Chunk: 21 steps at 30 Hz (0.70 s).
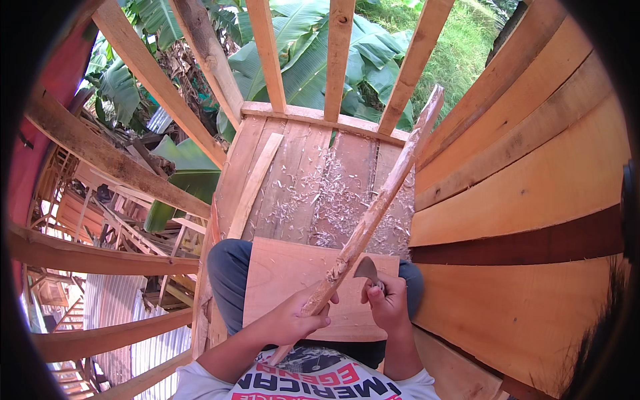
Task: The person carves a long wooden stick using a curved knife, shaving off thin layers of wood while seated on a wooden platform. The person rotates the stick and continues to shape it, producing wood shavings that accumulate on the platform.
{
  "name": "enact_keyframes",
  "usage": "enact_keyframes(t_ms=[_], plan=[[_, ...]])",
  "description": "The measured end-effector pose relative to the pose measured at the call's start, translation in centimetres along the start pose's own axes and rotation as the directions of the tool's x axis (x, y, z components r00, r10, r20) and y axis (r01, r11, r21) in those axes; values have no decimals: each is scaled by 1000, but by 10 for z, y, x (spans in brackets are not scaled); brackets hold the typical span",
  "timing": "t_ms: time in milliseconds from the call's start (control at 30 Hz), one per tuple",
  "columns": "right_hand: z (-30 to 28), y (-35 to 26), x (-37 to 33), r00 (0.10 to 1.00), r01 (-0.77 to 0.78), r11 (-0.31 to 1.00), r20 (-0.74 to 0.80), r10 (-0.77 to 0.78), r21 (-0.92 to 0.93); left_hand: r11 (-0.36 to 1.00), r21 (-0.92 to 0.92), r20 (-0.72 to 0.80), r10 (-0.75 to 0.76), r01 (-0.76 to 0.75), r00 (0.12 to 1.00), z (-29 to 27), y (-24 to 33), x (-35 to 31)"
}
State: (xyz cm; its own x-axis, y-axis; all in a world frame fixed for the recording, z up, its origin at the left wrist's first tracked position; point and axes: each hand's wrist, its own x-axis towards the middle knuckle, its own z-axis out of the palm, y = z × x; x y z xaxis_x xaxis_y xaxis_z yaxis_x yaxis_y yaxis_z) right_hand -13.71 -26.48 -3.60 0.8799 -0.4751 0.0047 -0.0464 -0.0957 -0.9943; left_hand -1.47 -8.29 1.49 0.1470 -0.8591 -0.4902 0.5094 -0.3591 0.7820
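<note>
A long, rough-carved wooden stick (373, 217) slants from my body up to the far right, its far end rising toward the railing. My left hand (297, 319) is wrapped round its lower part. In my right hand (389, 301) is a knife (367, 269) with a short, broad metal blade, held just right of the stick. The blade points up and away from me, apart from the stick as far as I can see; most of the handle is hidden in my fist. Across my lap lies a flat wooden board (280, 277), under both hands.
Pale wood shavings (327, 193) are scattered over the plank floor (303, 147). A loose wooden strip (257, 180) lies on the floor at left. Wooden railing slats (337, 60) stand ahead and at left; a plank wall (520, 200) closes the right side. Large green leaves (300, 63) show beyond.
</note>
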Motion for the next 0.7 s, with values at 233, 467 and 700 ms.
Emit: enact_keyframes(t_ms=[233,467,700], plan=[[-11,-15,3,976,66,844,-142,-166,-532,986,151,-23,70,-66,997,7,5,-11],[-34,-6,13,900,23,807,-339,-274,-590,988,156,55,-8,-1,998,9,0,-27],[-20,2,12,943,24,870,-278,-184,-493,977,193,-29,98,-90,995,5,0,-25]])
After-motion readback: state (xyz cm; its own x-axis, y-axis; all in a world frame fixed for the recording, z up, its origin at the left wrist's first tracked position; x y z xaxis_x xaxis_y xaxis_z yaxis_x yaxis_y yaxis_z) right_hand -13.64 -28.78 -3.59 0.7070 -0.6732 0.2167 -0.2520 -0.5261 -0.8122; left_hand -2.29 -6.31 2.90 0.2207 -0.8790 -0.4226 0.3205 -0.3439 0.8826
